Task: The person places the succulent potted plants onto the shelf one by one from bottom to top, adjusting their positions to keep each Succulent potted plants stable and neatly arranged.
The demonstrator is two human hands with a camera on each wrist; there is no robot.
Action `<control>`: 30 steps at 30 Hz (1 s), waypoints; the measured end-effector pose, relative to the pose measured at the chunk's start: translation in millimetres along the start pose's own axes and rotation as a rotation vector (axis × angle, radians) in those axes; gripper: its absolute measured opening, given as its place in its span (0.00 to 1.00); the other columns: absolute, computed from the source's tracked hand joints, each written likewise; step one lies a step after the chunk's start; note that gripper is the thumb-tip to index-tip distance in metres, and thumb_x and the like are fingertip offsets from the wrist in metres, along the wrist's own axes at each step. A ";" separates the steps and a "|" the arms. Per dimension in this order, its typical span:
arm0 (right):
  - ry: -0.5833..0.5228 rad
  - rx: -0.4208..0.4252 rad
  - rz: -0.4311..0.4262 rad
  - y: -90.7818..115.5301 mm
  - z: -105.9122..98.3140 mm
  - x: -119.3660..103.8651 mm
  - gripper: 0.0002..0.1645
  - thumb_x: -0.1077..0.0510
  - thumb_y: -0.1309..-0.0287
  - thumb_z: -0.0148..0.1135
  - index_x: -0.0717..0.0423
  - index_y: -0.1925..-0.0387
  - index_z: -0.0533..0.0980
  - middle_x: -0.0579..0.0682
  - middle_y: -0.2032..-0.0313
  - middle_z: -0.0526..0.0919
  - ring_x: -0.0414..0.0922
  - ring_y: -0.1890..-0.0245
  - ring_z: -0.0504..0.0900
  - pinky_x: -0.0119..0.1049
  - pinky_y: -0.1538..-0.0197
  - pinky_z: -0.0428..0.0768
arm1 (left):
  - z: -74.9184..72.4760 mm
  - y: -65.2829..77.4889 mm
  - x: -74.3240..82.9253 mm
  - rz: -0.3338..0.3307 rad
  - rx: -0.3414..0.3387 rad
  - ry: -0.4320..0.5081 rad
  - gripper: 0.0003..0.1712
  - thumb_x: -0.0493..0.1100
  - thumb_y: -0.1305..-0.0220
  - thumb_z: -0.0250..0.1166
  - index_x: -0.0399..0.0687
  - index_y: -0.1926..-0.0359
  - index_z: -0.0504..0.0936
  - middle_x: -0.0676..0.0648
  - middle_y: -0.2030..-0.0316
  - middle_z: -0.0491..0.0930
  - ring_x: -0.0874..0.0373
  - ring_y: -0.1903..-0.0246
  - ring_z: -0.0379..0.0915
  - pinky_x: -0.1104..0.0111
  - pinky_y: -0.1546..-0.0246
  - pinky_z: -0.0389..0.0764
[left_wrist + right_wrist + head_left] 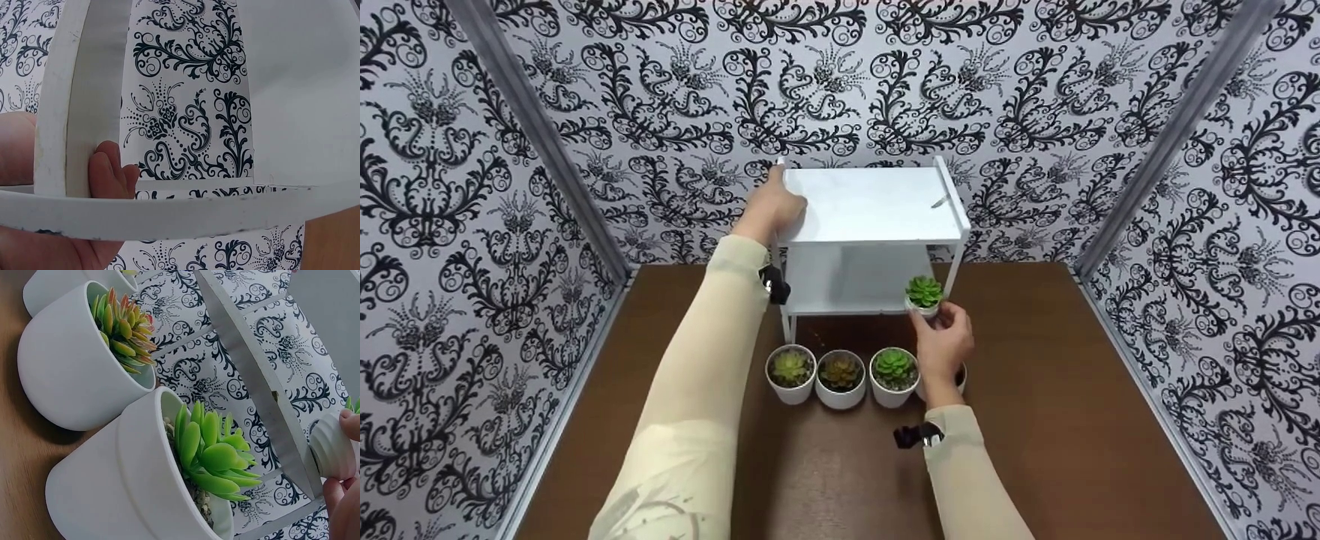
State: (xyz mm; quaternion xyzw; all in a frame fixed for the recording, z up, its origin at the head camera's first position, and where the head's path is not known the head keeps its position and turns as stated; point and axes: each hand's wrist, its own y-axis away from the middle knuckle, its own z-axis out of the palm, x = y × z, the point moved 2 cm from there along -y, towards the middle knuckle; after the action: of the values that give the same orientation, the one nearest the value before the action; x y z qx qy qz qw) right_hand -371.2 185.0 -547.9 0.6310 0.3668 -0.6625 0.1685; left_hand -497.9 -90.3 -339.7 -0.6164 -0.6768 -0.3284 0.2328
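Note:
A white two-tier shelf (877,206) stands at the back of the table. My left hand (771,206) grips its upper left side; in the left wrist view the fingers (106,174) curl around the white side rail (53,112). With my right hand (943,345) I pinch a small green succulent (924,289) in a white pot, held upright at the right front of the lower tier (847,300). The right wrist view shows thumb and fingertips on that ridged pot (332,447), close beside the shelf's edge strip (253,365).
In front of the shelf runs a row of white potted succulents: a yellowish one (790,367), a reddish one (841,371), a bright green one (894,366), and a pot (962,376) mostly hidden behind my right wrist. Patterned walls (840,82) enclose the brown table (1057,420).

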 end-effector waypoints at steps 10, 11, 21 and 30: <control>0.016 0.003 -0.055 0.8 -1.3 1.2 0.28 0.62 0.54 0.86 0.67 0.52 0.82 0.62 0.54 0.85 0.55 0.53 0.88 0.49 0.46 0.91 | -0.1 -1.7 -1.1 0.009 0.009 -0.014 0.52 0.44 0.27 0.57 0.56 0.13 0.37 0.34 0.18 0.57 0.38 0.19 0.56 0.47 0.17 0.60; 0.017 0.004 -0.055 0.7 -1.2 1.5 0.28 0.62 0.54 0.86 0.67 0.52 0.82 0.62 0.54 0.85 0.55 0.53 0.88 0.48 0.46 0.91 | -0.1 -1.7 -1.0 0.007 0.009 -0.013 0.52 0.44 0.27 0.57 0.56 0.13 0.37 0.34 0.18 0.57 0.38 0.19 0.56 0.47 0.17 0.60; 0.001 0.013 -0.067 -0.3 0.3 1.4 0.27 0.63 0.54 0.86 0.67 0.53 0.83 0.63 0.56 0.84 0.55 0.55 0.89 0.35 0.51 0.91 | -0.5 1.3 0.0 0.022 0.010 -0.005 0.53 0.43 0.29 0.58 0.56 0.13 0.38 0.34 0.18 0.58 0.38 0.20 0.58 0.48 0.18 0.62; 0.000 0.018 -0.088 -1.3 -0.2 0.0 0.23 0.64 0.51 0.84 0.67 0.54 0.85 0.63 0.58 0.84 0.56 0.56 0.89 0.21 0.56 0.86 | -1.0 2.6 -0.5 0.008 0.002 0.018 0.53 0.43 0.28 0.58 0.59 0.13 0.37 0.36 0.18 0.58 0.39 0.20 0.58 0.47 0.19 0.64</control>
State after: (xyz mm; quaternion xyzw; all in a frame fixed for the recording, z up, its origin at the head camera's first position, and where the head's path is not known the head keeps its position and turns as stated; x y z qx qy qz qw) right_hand -372.0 186.0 -547.5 0.6157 0.3883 -0.6725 0.1333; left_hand -495.4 -91.2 -338.9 -0.6160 -0.6724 -0.3323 0.2410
